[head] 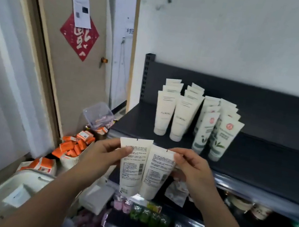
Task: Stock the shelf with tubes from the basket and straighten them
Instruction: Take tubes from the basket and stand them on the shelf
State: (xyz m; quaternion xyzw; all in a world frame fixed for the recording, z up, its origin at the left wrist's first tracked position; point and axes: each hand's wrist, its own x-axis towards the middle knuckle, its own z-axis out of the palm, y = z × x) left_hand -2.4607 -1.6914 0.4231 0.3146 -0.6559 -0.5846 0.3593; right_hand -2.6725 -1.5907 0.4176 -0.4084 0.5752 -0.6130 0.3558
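Grip: left hand (107, 155) pinches tube (132, 167) near crimp; right hand (193, 166) fingers (179, 155) clamped on second tube (156, 174) corner. Suggest: turn print away, stand cap-down on shelf (256, 157) beyond fingers, aligned with cream row (164, 114).

Two hands, two tubes held: left hand (102, 155) grips one cream tube (131, 167), right hand (193, 168) pinches a second cream tube (157, 174). On the shelf (265, 158), toward its left end: standing cream tubes (164, 114), two rows of four, eight. Next along, green-leaf tubes (205, 134), two rows, about four each; rear ones overlap, count unsure. Orange boxes (71, 149) beyond the left edge: too many to count.
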